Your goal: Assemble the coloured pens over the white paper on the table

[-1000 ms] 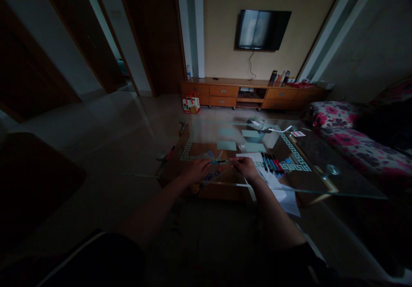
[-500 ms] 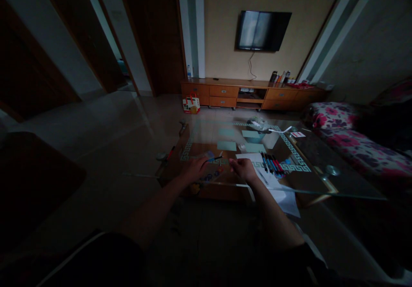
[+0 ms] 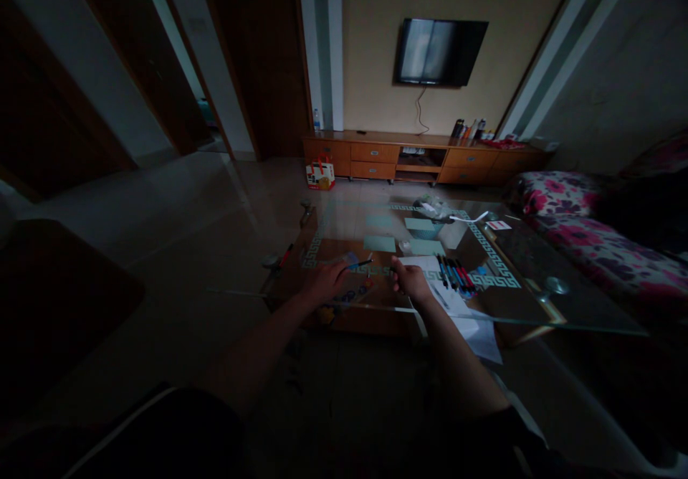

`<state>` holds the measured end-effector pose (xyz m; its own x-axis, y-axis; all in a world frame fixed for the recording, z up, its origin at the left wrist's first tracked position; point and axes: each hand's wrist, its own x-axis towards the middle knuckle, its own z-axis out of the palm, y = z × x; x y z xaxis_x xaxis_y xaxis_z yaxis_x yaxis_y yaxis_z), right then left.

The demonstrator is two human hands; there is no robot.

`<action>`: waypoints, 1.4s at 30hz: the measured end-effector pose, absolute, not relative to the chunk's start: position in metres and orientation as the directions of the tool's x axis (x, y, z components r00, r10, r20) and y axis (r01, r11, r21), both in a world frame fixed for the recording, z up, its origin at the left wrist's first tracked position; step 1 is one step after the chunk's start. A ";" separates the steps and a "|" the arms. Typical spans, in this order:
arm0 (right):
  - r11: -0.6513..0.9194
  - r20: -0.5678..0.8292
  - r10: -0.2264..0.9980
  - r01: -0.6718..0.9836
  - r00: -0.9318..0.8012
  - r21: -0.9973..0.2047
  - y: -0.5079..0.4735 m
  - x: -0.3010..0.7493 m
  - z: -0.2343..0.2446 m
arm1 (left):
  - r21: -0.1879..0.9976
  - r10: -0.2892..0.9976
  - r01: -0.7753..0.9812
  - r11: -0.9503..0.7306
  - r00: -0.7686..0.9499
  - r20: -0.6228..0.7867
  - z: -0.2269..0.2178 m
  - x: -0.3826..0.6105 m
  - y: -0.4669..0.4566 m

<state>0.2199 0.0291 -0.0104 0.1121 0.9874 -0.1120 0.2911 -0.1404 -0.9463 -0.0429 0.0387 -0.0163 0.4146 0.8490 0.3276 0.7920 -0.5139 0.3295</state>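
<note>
Our left hand [image 3: 327, 282] pinches a blue pen [image 3: 360, 264]; our right hand [image 3: 411, 282] is curled (we can't tell if it holds anything).

The right hand [image 3: 411, 282] has moved away from the pen [image 3: 360, 264].

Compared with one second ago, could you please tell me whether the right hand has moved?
Yes, the right hand moved slightly rightward, toward the row of pens.

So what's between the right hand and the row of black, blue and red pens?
In the head view, white paper and green key-patterned glass tabletop show between the right hand and the pens.
</note>
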 end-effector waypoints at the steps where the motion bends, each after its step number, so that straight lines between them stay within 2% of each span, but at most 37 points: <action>1: -0.142 -0.117 0.987 0.271 0.107 -0.952 0.030 0.220 -0.012 | 0.330 0.846 0.789 -0.518 0.417 0.331 -0.017 -0.043 0.039; 5: -0.045 -0.029 0.996 0.208 0.079 -0.977 0.037 0.222 -0.026 | 0.327 0.849 0.793 -0.513 0.415 0.325 -0.017 -0.043 0.039; 9: 0.066 0.091 0.991 0.223 0.102 -0.973 0.045 0.222 -0.042 | 0.340 0.860 0.798 -0.497 0.400 0.317 -0.015 -0.042 0.038; 12: 0.065 0.109 0.983 0.279 0.145 -0.958 0.049 0.222 -0.053 | 0.360 0.861 0.789 -0.497 0.400 0.314 -0.011 -0.042 0.036; 22: 0.101 0.142 0.988 0.455 0.057 -0.885 0.058 0.220 -0.070 | 0.389 0.858 0.771 -0.505 0.397 0.327 -0.010 -0.041 0.035; 26: 0.136 0.211 0.975 0.569 0.068 -0.811 0.052 0.213 -0.059 | 0.384 0.853 0.770 -0.510 0.395 0.341 -0.010 -0.040 0.035; 31: 0.223 0.266 0.963 0.694 -0.048 -0.685 0.046 0.202 -0.050 | 0.389 0.852 0.765 -0.513 0.402 0.335 -0.008 -0.041 0.034; 35: 0.265 0.295 0.951 0.728 -0.090 -0.632 0.045 0.196 -0.050 | 0.391 0.858 0.771 -0.503 0.392 0.332 -0.009 -0.041 0.034; 42: 0.287 0.306 0.946 0.728 -0.110 -0.623 0.047 0.192 -0.054 | 0.409 0.854 0.754 -0.513 0.402 0.330 -0.007 -0.040 0.034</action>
<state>0.1921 0.0473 -0.0544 -0.1104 0.9456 0.3061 0.7280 0.2866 -0.6228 -0.0399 0.0337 -0.0073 0.4021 0.8540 0.3300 0.7543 -0.5133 0.4093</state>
